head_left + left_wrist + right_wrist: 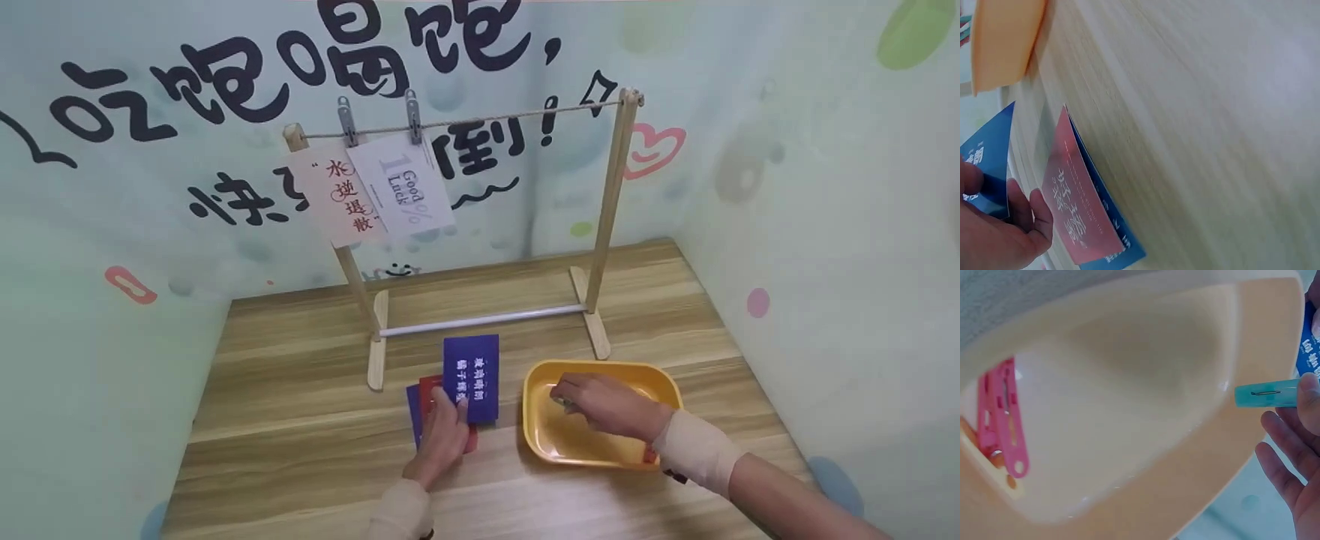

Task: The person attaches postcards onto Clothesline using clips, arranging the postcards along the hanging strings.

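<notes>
Right forearm (787, 499) partly hides yellow tub (531, 420) — right grip (611, 403) pinches teal clothespin (1266, 395), left grip (442, 435) — blue card (476, 356).

Left hand (442, 429) pinching; right hand (611, 403) too, its lower fingers (1278, 468) loosely bent. Forearms (787, 491) angle inward from below.

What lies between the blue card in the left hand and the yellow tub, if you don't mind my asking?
In the head view, only a narrow bare strip of wooden surface shows between the blue card and the yellow tub.
</notes>
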Demonstrator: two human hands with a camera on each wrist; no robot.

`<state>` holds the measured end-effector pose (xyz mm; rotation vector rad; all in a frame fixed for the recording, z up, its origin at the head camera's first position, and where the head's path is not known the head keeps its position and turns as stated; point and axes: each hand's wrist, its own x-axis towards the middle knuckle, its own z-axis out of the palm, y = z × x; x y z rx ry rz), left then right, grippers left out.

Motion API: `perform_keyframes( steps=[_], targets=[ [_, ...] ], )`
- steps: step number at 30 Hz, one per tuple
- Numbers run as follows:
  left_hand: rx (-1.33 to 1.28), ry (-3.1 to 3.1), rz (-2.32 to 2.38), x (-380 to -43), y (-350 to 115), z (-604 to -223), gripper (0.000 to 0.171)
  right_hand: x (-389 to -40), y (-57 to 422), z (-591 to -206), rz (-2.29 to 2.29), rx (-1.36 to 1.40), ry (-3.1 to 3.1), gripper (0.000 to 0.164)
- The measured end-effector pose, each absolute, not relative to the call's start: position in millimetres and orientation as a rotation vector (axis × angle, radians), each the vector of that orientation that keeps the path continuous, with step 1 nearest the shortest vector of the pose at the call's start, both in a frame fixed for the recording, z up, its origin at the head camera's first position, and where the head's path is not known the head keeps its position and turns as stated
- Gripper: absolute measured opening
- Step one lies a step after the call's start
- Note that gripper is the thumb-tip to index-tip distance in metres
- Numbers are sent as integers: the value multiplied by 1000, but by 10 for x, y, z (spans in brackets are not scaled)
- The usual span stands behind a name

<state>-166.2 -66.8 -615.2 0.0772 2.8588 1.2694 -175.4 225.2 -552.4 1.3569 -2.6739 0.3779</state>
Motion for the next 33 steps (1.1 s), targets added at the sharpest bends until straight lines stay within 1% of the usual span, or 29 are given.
perform_keyframes(
  steps=[3, 10, 14, 21, 28, 33],
  targets=[
    [117, 2905, 1245, -1711, -668, -6132, 24, -1765, 2222, -5459, 356, 1358, -2660, 29],
    [174, 2948, 1222, -1847, -662, -5989, 20, -1830, 2158, -5278, 337, 1257, -2626, 29],
    [203, 2945, 1242, -1951, -663, -5868, 22, -1893, 2094, -5157, 379, 1177, -2573, 31],
    [205, 2952, 1290, -2118, -663, -5693, 30, -1920, 2022, -5055, 443, 1131, -2530, 31],
    [231, 3028, 1225, -2246, -577, -5601, 25, -2013, 1984, -4960, 469, 1146, -2431, 29],
    [256, 3039, 1203, -2349, -571, -5502, 26, -2156, 1938, -4868, 432, 1203, -2303, 23]
  ],
)
